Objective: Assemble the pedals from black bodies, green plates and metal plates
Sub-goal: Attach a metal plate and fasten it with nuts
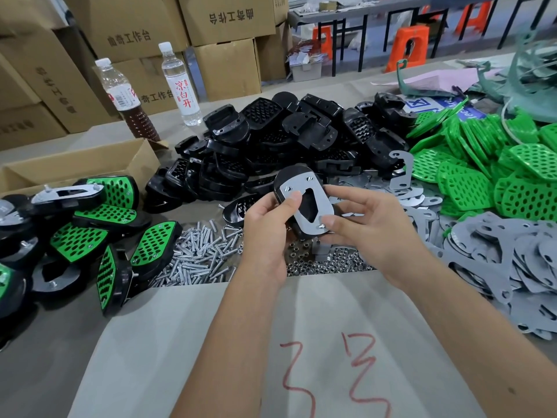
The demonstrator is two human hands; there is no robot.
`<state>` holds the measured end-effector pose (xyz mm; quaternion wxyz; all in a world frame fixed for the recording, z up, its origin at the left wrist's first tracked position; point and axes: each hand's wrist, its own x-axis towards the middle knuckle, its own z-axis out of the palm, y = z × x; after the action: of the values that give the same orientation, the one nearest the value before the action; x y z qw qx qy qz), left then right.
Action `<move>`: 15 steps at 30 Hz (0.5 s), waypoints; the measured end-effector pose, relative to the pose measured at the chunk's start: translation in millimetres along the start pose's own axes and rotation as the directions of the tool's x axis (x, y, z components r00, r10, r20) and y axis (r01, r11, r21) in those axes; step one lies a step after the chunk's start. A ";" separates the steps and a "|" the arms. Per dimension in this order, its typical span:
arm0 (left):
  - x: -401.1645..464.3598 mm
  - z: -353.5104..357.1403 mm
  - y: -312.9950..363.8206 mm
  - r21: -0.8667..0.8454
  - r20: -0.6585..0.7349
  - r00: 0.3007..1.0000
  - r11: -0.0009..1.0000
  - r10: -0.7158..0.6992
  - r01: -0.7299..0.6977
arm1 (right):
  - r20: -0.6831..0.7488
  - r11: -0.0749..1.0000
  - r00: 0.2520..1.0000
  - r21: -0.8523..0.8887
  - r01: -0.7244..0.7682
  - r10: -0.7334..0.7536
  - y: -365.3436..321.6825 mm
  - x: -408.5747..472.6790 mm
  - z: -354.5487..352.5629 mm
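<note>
Above the table's middle I hold a black pedal body (286, 179) with a metal plate (307, 203) laid on its back; screw ends poke through the plate's holes. My left hand (268, 224) grips the body's left side, thumb on the plate's upper left corner. My right hand (367, 227) holds the right side, its fingertips pinching at the lower screw. Behind lies a heap of black bodies (271, 140). Green plates (470, 176) are piled at the right, grey metal plates (494, 260) in front of them. Finished pedals (90, 233) lie at the left.
Loose screws (199, 254) and nuts (328, 260) lie just beyond a cardboard sheet (241, 342) marked in red. Two bottles (180, 82) and an open carton (78, 164) stand at the back left, with stacked boxes behind. Green scrap frames (527, 70) lie far right.
</note>
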<state>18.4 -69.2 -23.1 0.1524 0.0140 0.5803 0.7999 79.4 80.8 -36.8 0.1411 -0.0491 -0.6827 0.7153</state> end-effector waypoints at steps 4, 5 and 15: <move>-0.6 0.5 1.6 -0.015 -0.015 1.000 1.000 -0.001 0.001 | -0.022 0.999 1.000 -0.046 -0.006 0.005 0.4 -1.0 2.1; -0.9 1.0 2.1 -0.009 -0.026 1.000 1.000 0.001 -0.001 | -0.026 0.998 1.000 -0.055 -0.007 0.006 0.3 -1.3 2.5; -5.1 4.3 8.8 0.014 -0.062 0.996 0.998 0.059 -0.058 | -0.035 0.999 0.999 0.052 -0.005 0.007 -7.4 -4.8 12.1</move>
<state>22.1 -69.0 -12.7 0.1105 0.0068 0.5889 0.8006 81.9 68.0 -29.3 0.1522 -0.0603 -0.6610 0.7323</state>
